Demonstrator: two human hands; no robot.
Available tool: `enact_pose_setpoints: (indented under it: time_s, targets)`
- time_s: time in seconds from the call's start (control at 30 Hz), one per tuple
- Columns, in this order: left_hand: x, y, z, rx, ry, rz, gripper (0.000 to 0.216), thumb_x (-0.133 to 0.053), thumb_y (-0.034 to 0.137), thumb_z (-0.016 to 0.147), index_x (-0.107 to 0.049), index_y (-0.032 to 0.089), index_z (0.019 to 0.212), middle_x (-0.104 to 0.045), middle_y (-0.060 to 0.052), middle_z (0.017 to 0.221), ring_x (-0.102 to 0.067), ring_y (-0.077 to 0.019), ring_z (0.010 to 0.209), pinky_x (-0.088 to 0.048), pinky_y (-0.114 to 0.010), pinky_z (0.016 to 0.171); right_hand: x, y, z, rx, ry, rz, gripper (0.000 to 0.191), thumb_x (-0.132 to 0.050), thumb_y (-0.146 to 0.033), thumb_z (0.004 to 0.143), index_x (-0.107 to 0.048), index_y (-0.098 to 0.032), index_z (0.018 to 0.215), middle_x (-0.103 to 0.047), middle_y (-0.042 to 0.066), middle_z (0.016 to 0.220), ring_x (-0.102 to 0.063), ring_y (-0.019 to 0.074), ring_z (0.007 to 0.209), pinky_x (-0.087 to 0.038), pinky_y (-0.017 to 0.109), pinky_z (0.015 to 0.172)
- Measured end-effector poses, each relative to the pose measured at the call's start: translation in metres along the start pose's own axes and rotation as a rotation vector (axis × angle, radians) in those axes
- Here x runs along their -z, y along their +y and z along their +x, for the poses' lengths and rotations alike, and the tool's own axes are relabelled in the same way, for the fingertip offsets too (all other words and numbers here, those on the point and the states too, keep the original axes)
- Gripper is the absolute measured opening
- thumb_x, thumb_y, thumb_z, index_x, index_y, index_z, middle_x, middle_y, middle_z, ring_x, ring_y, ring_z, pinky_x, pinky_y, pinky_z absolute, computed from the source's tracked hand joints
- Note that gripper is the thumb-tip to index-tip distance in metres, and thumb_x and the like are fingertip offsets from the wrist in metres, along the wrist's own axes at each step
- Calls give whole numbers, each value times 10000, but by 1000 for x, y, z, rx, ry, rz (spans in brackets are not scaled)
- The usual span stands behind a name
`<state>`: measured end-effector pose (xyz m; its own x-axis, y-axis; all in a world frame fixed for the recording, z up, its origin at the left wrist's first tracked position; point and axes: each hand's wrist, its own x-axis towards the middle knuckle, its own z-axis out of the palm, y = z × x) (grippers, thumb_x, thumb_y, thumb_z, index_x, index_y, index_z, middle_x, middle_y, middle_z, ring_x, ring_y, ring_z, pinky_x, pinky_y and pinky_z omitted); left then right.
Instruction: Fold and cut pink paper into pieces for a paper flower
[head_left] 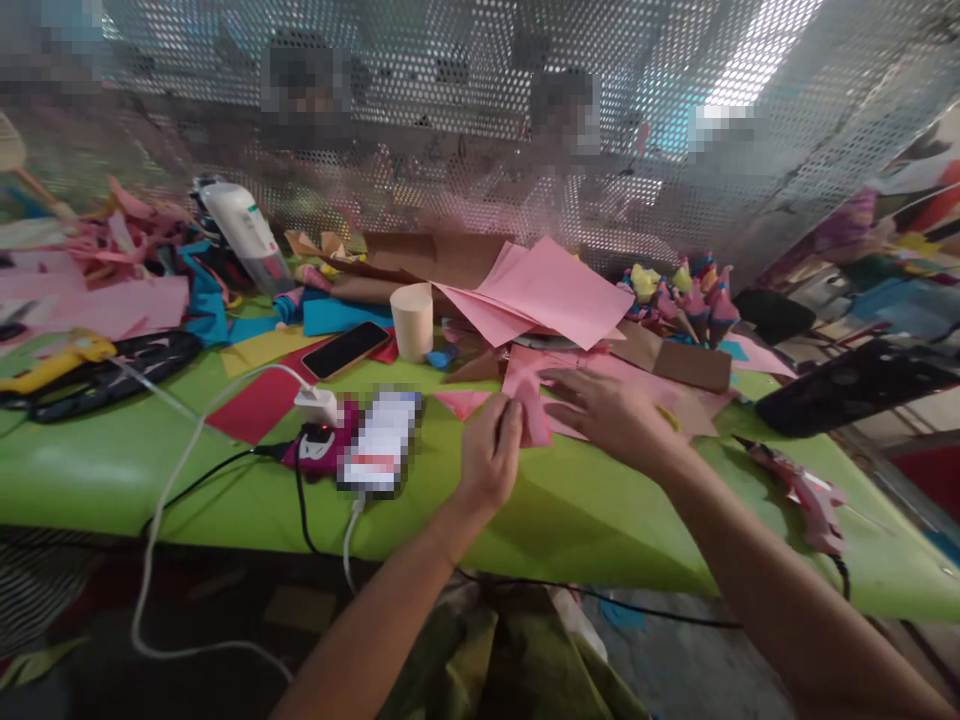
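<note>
My left hand (489, 455) is closed in a pinch on the near edge of a small pink paper piece (534, 408) lying on the green table (225, 490). My right hand (611, 412) lies beside it on the right, fingers stretched out flat over the same pink paper and pressing it down. A stack of larger pink paper sheets (544, 290) rests just behind both hands.
A power strip with white and black cables (330, 440) lies left of my hands. A phone (345, 349) and a cream paper cup (412, 320) stand behind. Glue guns lie at far left (60, 365) and right (806, 495). Folded paper cones (686, 295) cluster at back right.
</note>
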<state>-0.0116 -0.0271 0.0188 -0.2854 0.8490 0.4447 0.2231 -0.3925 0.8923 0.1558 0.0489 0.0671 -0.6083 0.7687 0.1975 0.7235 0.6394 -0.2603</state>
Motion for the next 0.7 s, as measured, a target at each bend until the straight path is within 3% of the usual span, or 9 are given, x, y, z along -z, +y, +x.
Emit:
enact_pose_setpoints:
  time_s: [0.07, 0.17, 0.3, 0.43, 0.53, 0.7]
  targets:
    - [6, -1, 0, -39, 204, -49, 360, -401, 468, 988, -453, 222, 730, -492, 6, 683, -448, -140, 640, -375, -282, 624, -22, -19, 23, 124, -59, 246, 528, -656, -421, 881, -557, -235, 1365, -692, 101, 1211, -687, 225, 939, -541, 340, 790]
    - [15, -4, 4, 18, 431, -108, 301, -471, 435, 947, -465, 222, 735, -484, 10, 712, -449, -142, 678, -404, -274, 657, -59, -45, 54, 208, 1, 405, 508, -767, -413, 768, -637, -198, 1210, -683, 115, 1197, -631, 256, 1066, -513, 353, 861]
    - [25, -10, 15, 209, 573, -183, 201, -470, 397, 909, -496, 226, 806, -464, 18, 720, -466, -132, 666, -409, -257, 637, -85, -57, 74, 5, -12, 504, 161, -713, -326, 773, -677, -175, 815, -707, 61, 820, -623, 203, 756, -468, 313, 674]
    - [30, -14, 26, 321, 697, -284, 178, -481, 400, 866, -520, 228, 883, -513, 23, 727, -497, -119, 641, -419, -247, 638, -69, -43, 70, -181, 35, 982, 166, -715, -328, 701, -653, -185, 756, -652, 0, 658, -555, 136, 565, -427, 266, 549]
    - [30, -12, 31, 360, 660, -375, 197, -543, 386, 811, -575, 222, 916, -622, 2, 810, -569, -131, 721, -438, -246, 656, -47, -30, 58, -270, 61, 1288, 261, -767, -396, 653, -661, -182, 757, -643, -3, 625, -530, 114, 514, -425, 253, 517]
    - [22, -3, 31, 380, 276, -584, 298, -643, 394, 748, -657, 208, 981, -734, -69, 1015, -652, -183, 890, -481, -273, 686, -36, -21, 40, -371, -44, 1494, 296, -824, -376, 588, -618, -168, 630, -590, -3, 547, -489, 90, 463, -374, 230, 459]
